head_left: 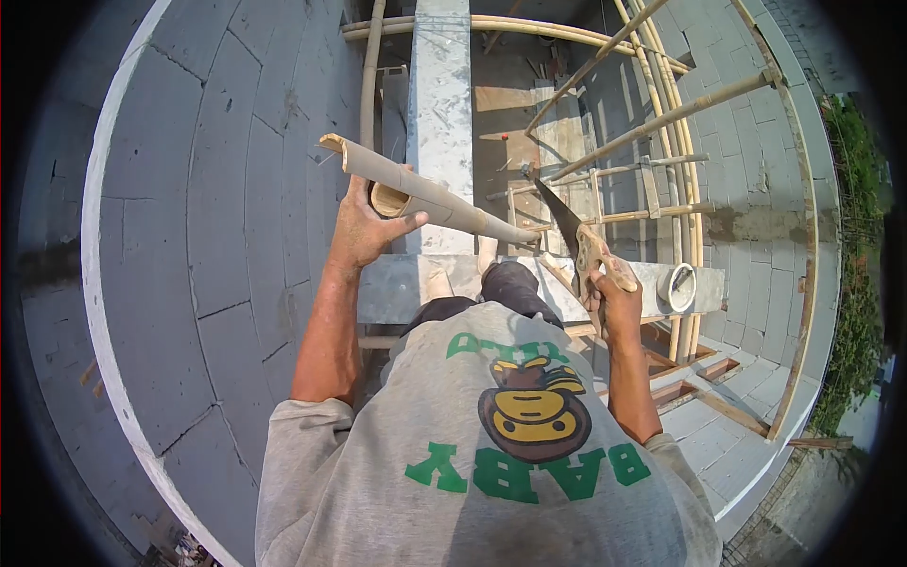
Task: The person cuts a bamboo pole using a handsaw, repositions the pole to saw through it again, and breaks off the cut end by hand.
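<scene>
My left hand (373, 222) is wrapped round a bamboo pole (444, 203), with the thumb along its near side. The pole slants down to the right in front of my body. At the left it has a round hollow opening, and a split strip of its wall juts out past that. My right hand (614, 307) grips the pale, worn handle of a handsaw (565, 215). The saw's dark blade points up and away, near the pole's far right end and apart from it. My feet are on a plank, partly hidden by my shirt.
A long grey plank (440, 104) runs away ahead, and a cross plank (387, 288) lies under me. A white bucket (677, 286) stands at its right. Bamboo scaffold poles (661, 123) cross on the right. Grey block walls (227, 180) enclose both sides, with a drop to a lower floor.
</scene>
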Demonstrator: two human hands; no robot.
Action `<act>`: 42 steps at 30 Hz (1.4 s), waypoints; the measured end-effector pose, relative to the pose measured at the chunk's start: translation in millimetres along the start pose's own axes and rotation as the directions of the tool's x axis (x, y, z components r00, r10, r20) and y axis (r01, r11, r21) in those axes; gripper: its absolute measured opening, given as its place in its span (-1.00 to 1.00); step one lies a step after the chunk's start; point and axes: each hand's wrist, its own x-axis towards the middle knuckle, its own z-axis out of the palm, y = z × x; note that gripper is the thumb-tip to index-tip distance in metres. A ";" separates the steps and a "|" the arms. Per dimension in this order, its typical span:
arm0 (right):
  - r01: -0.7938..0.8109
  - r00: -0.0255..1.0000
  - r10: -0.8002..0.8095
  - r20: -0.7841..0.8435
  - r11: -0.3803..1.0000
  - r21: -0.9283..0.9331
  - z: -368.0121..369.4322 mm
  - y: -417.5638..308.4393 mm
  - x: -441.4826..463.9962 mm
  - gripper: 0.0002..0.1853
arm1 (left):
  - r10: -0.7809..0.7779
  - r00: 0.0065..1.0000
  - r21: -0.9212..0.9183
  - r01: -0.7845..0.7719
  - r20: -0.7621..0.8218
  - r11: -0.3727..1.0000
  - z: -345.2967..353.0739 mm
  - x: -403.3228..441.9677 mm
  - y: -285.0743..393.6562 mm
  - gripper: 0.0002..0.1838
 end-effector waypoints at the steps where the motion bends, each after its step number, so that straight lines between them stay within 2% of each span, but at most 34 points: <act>1: -0.001 0.999 0.003 -0.036 0.999 0.050 2.9 -7.7 -6.4 -0.70 | -0.001 0.999 -0.102 0.004 0.032 0.995 2.2 3.9 -6.0 -0.13; 4: 0.042 0.996 -0.038 -0.082 0.998 0.048 -13.3 -6.7 -6.8 -0.72 | -0.105 0.993 -0.283 0.114 0.048 0.952 6.8 9.8 -4.4 -0.10; 8: 0.043 0.984 -0.036 -0.176 0.999 0.033 -32.0 -8.4 -3.9 -0.73 | -0.094 0.995 -0.231 0.085 -0.027 0.969 14.3 4.6 7.7 -0.24; 11: 0.045 0.974 -0.029 -0.227 0.997 0.065 -31.1 -8.1 -3.3 -0.72 | -0.132 0.976 -0.248 0.086 -0.176 0.965 32.2 -11.3 10.7 -0.31; 14: 0.035 0.978 -0.027 -0.204 0.999 0.034 -26.2 -12.3 -7.4 -0.70 | -0.105 0.937 -0.087 0.081 -0.334 0.993 46.3 -19.2 20.3 -0.31; 18: 0.050 0.990 -0.051 -0.131 0.999 -0.015 -22.3 -4.2 -2.9 -0.67 | -0.137 0.847 0.083 0.208 -0.514 0.975 32.5 -10.5 16.2 -0.25; 20: 0.103 0.985 -0.106 -0.139 0.994 -0.029 -15.4 5.1 4.0 -0.63 | -0.129 0.792 0.117 0.245 -0.597 0.962 25.6 -9.2 7.1 -0.14; 22: 0.047 0.994 -0.049 -0.099 0.999 -0.016 -8.3 13.3 5.3 -0.61 | -0.182 0.731 0.111 0.333 -0.657 0.937 17.9 -17.3 5.9 -0.10; 24: -0.088 0.996 0.089 -0.010 0.996 0.018 -1.8 13.0 13.2 -0.61 | -0.175 0.689 0.098 0.337 -0.703 0.936 -4.9 -25.6 -29.0 -0.10; 25: -0.096 0.995 0.097 0.038 0.995 -0.021 -0.7 23.4 19.5 -0.61 | -0.169 0.669 0.091 0.336 -0.724 0.938 -14.6 -29.9 -45.4 -0.10; 28: -0.031 0.999 0.036 0.039 0.992 -0.125 10.2 59.6 31.9 -0.62 | -0.265 0.597 -0.126 0.264 -0.757 0.956 -25.8 -48.7 -57.5 -0.12; 29: -0.050 0.989 0.060 0.135 0.995 -0.081 12.6 52.4 28.8 -0.60 | -0.287 0.582 -0.160 0.260 -0.761 0.952 -31.9 -55.7 -62.9 -0.13; 32: -0.121 0.949 0.139 0.284 0.989 -0.081 23.2 52.7 34.8 -0.59 | -0.366 0.529 -0.261 0.264 -0.766 0.928 -61.1 -76.8 -80.6 -0.17; 33: -0.041 0.936 0.082 0.341 0.991 -0.127 21.6 62.0 37.8 -0.59 | -0.406 0.502 -0.299 0.283 -0.764 0.911 -73.1 -85.3 -86.1 -0.18; 35: -0.109 0.920 0.145 0.363 0.987 -0.118 22.8 63.6 36.8 -0.60 | -0.492 0.447 -0.388 0.306 -0.747 0.869 -97.3 -99.9 -100.0 -0.15; 36: -0.141 0.913 0.173 0.368 0.984 -0.113 24.0 62.8 37.8 -0.61 | -0.497 0.467 -0.381 0.325 -0.731 0.866 -107.0 -104.8 -109.9 -0.13; 37: -0.045 0.902 0.105 0.418 0.987 -0.152 18.9 64.4 40.3 -0.60 | -0.509 0.482 -0.374 0.353 -0.713 0.858 -113.2 -110.1 -112.8 -0.11; 40: -0.187 0.834 0.276 0.479 0.956 -0.225 2.0 71.1 50.2 -0.60 | -0.498 0.510 -0.357 0.354 -0.701 0.865 -115.5 -116.0 -113.6 -0.07; 42: -0.110 0.874 0.213 0.438 0.962 -0.248 -8.0 93.6 52.5 -0.60 | -0.488 0.504 -0.360 0.333 -0.713 0.871 -110.8 -117.1 -114.7 -0.08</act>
